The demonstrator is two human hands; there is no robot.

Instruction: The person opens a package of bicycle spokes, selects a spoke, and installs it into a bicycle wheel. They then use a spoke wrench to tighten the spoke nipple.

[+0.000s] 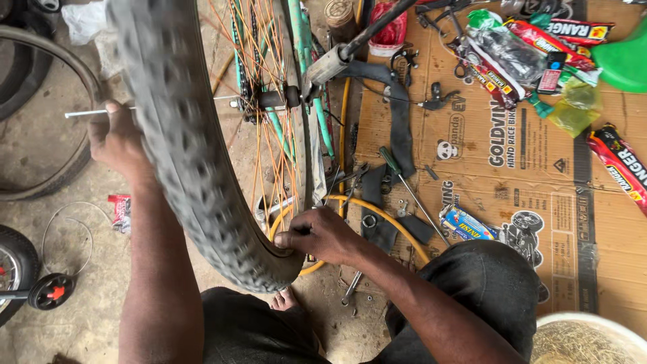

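A bicycle wheel with a thick knobby black tire [192,148] and orange spokes [266,74] stands upright in front of me. My left hand [116,138] is behind the tire's left side, closed on a thin metal rod [84,113] that runs toward the hub [276,100]. My right hand [320,234] grips the tire's edge at the bottom, fingers pressed where tire meets the yellow rim [286,222]. A teal bicycle frame tube [300,40] rises behind the spokes.
Flattened cardboard [512,175] on the right holds a screwdriver [411,192], black rubber strips, nuts, a blue packet [465,224], several red packages and a green object [623,61]. Another tire [27,87] lies at left; a small training wheel [50,291] sits lower left.
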